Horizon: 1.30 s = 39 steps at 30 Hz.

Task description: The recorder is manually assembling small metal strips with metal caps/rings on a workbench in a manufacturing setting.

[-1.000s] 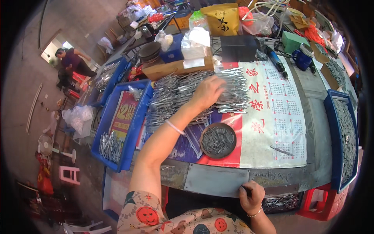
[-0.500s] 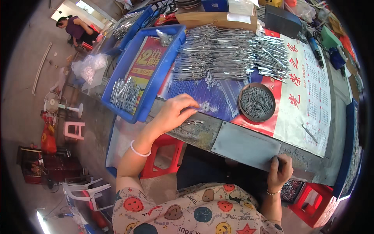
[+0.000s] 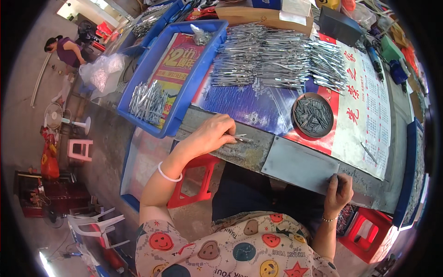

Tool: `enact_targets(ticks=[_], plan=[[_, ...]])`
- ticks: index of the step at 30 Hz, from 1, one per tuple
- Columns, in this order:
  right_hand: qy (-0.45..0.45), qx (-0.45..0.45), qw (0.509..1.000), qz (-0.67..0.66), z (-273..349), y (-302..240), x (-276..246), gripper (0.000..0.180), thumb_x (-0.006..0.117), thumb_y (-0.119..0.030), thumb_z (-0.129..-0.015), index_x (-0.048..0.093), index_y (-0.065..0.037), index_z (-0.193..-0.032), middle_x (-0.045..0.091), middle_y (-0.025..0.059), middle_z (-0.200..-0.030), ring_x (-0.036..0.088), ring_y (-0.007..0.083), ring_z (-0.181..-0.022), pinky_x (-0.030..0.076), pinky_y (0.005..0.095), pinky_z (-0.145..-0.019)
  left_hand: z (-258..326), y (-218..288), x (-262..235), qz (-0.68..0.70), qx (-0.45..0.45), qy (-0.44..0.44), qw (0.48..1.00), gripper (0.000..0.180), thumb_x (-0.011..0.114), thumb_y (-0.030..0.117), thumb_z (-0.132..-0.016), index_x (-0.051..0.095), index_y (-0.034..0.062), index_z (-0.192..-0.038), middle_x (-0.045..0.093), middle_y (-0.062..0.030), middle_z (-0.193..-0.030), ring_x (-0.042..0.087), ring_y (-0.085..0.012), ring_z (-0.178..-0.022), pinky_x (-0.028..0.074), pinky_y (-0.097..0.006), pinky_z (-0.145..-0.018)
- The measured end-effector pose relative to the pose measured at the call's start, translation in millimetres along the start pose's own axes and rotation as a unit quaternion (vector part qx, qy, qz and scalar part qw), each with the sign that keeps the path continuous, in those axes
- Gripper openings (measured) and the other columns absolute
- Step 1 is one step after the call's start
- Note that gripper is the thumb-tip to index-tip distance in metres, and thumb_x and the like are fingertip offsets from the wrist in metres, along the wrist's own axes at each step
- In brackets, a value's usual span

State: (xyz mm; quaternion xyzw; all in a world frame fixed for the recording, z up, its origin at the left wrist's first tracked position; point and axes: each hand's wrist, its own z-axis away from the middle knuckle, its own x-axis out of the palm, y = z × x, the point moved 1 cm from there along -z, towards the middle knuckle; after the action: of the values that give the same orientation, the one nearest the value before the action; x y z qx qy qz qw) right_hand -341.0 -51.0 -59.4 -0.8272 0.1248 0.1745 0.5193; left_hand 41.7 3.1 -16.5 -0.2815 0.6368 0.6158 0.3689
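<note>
A grey, worn surface (image 3: 258, 154) is shown, bearing a blue plastic tray (image 3: 184, 99), a heap of thin metal rods (image 3: 277, 57) and a round dark dish (image 3: 312, 115). A few pins (image 3: 242, 138) are pinched at the near edge by the left hand (image 3: 210, 136). The edge of a flat grey plate (image 3: 300, 164) is gripped by the right hand (image 3: 339, 191).

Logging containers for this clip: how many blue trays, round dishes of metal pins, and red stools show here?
Blue trays: 3, counting one behind and one at the right edge
Round dish of pins: 1
Red stools: 2, the other at lower right
Total: 6
</note>
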Motion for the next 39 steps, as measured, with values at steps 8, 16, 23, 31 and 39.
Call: enact_targets(ticks=[8, 16, 23, 31, 39], plan=[[-0.109, 0.008, 0.994, 0.03, -28, -27, 0, 0.005, 0.059, 0.001, -0.082, 0.056, 0.002, -0.085, 0.056, 0.0103, -0.072, 0.054, 0.0157, -0.065, 0.044, 0.0259, -0.064, 6, 6, -4, 0.033, 0.002, 0.127, 0.991, 0.022, 0.07, 0.006, -0.074, 0.05, 0.0008, -0.081, 0.056, -0.0131, -0.074, 0.056, -0.0328, -0.072, 0.043, -0.04, -0.064], [-0.241, -0.185, 0.94, 0.154, -119, -41, 35, 0.021, 0.062, -0.005, -0.077, 0.053, -0.003, -0.096, 0.059, 0.0175, -0.086, 0.059, 0.0356, -0.08, 0.046, 0.043, -0.067, 56, 63, 33, 0.293, -0.081, 0.23, 0.925, 0.019, 0.07, 0.0, -0.078, 0.051, 0.0006, -0.083, 0.06, -0.0054, -0.076, 0.056, -0.0096, -0.068, 0.046, -0.023, -0.062], [-0.267, -0.257, 0.874, 0.315, -154, -10, 70, 0.009, 0.062, -0.008, -0.073, 0.058, -0.004, -0.079, 0.062, 0.014, -0.077, 0.064, 0.0288, -0.077, 0.05, 0.0397, -0.065, 69, 102, 86, 0.467, -0.164, 0.167, 0.853, 0.019, 0.06, -0.009, -0.081, 0.055, -0.0041, -0.099, 0.055, -0.0042, -0.082, 0.059, -0.0109, -0.073, 0.051, -0.023, -0.066], [-0.276, -0.13, 0.863, 0.404, -145, -25, 90, 0.013, 0.065, -0.018, -0.07, 0.071, -0.011, -0.079, 0.069, 0.0061, -0.08, 0.066, 0.0202, -0.078, 0.045, 0.0386, -0.065, 65, 120, 119, 0.494, -0.104, 0.169, 0.847, 0.013, 0.062, 0.001, -0.085, 0.052, -0.0014, -0.094, 0.055, -0.0071, -0.083, 0.059, -0.0135, -0.062, 0.051, -0.024, -0.06], [-0.265, -0.125, 0.9, 0.321, -141, -17, 83, 0.017, 0.065, -0.018, -0.071, 0.07, -0.007, -0.084, 0.069, 0.0076, -0.085, 0.067, 0.0226, -0.084, 0.047, 0.0439, -0.073, 49, 139, 134, 0.536, -0.062, 0.144, 0.83, 0.017, 0.064, 0.009, -0.087, 0.052, 0.0005, -0.095, 0.054, -0.0089, -0.082, 0.053, -0.0137, -0.061, 0.049, -0.025, -0.052]])
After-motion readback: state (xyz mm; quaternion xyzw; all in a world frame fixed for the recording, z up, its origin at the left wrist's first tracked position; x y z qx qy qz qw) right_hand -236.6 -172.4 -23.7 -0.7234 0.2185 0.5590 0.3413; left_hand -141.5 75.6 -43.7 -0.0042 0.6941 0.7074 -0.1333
